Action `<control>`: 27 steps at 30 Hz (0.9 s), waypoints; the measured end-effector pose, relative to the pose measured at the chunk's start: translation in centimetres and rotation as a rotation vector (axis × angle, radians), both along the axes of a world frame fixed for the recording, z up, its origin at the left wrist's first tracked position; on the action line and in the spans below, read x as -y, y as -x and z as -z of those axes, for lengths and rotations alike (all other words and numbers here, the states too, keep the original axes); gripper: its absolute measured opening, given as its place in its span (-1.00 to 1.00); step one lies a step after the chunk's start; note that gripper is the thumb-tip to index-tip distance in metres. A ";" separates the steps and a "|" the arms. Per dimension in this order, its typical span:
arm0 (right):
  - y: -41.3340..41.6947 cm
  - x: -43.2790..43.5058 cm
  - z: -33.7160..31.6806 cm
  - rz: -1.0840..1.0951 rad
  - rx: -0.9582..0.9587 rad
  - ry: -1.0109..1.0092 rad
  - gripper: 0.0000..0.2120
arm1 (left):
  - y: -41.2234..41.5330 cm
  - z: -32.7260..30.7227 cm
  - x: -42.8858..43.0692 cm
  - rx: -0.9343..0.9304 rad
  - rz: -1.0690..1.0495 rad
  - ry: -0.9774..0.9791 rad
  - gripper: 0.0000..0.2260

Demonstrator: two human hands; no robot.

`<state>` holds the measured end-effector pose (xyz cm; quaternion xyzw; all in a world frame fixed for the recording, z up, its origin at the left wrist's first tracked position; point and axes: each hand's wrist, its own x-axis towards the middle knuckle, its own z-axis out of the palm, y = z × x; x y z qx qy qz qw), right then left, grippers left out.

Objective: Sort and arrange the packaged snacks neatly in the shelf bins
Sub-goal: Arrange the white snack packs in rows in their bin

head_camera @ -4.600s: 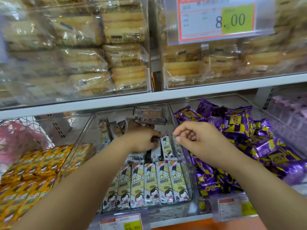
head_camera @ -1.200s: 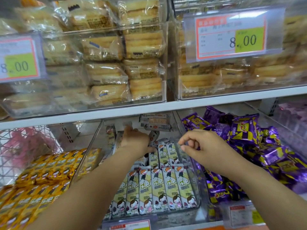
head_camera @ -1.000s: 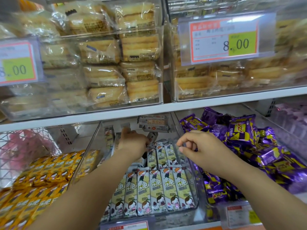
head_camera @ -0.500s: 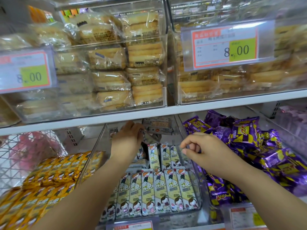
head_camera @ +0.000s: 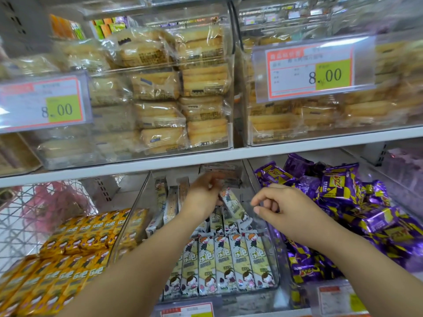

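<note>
The middle clear bin (head_camera: 131,223) holds white cartoon snack packets (head_camera: 229,264) standing in a neat front row, with looser ones behind. My left hand (head_camera: 202,197) reaches deep into this bin and pinches the top of one white packet (head_camera: 234,205), which hangs tilted above the second row. The hand is blurred. My right hand (head_camera: 282,205) hovers over the bin's right wall with its fingers curled and nothing in them. Yellow packets (head_camera: 75,257) fill the left bin and purple packets (head_camera: 357,202) are heaped in the right bin.
The white shelf board (head_camera: 297,145) runs just above my hands. On it stand clear bins of wrapped cakes (head_camera: 160,88) with price tags (head_camera: 309,72). A small box (head_camera: 229,173) sits at the back of the middle bin. A wire basket (head_camera: 29,213) is at far left.
My left hand moved from the second row toward the bin's back and now holds one white packet, tilted. My right hand stayed curled in place. The view tilted upward.
</note>
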<state>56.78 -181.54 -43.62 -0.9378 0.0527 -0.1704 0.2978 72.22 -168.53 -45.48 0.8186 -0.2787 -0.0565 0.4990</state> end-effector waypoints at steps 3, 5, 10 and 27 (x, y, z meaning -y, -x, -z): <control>0.1 0.1 0.0 -0.009 0.002 -0.007 -0.91 | 0.1 -0.4 1.0 -0.134 0.112 -0.031 -0.86; 0.2 0.2 0.0 -0.016 0.002 -0.008 -0.91 | -0.1 -0.3 1.1 -0.155 0.192 -0.145 -0.74; 0.2 0.4 0.1 -0.020 0.005 -0.011 -0.94 | 0.2 0.2 0.9 0.112 0.369 -0.525 -0.53; -0.4 -0.2 0.0 0.007 -0.014 0.047 -0.86 | -3.1 1.0 -6.3 0.498 -0.067 -0.872 -0.72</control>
